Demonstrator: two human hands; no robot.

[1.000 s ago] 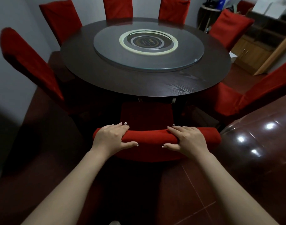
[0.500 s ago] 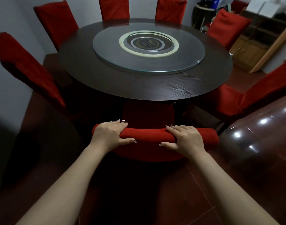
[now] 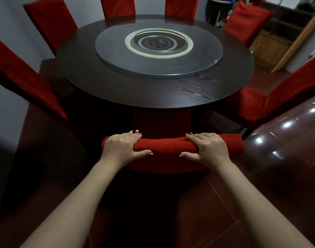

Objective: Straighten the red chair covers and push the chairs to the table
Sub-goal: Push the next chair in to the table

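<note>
A: Fingers [image 3: 132, 136] of the left hand [image 3: 121, 147] wrap over the top edge of the chair [image 3: 162, 122], thumb [image 3: 143, 152] pressed on the near side. The right hand [image 3: 209, 149] does the same further along, so both are clamped on that padded edge.

B: And the chair itself?

A: Straight ahead of the fingertips, its seat partly beneath the rim of the table [image 3: 153, 97], its back just short of it.

B: How will it handle?

A: My guess: a stiff frame with some weight, under a soft red cover [image 3: 168, 146] that can slide and bunch. Between the two hands the cloth looks rolled and thick.

B: So where to hold?

A: Where the hands are, spread toward both ends of the top edge, squeezing through the cloth to the frame. A push from one end alone would likely swing it toward the neighbouring chair [image 3: 260, 102] beyond the right hand. Tugging loose fabric would only wrinkle it; smoothing wants flat palms drawn downward.
</note>
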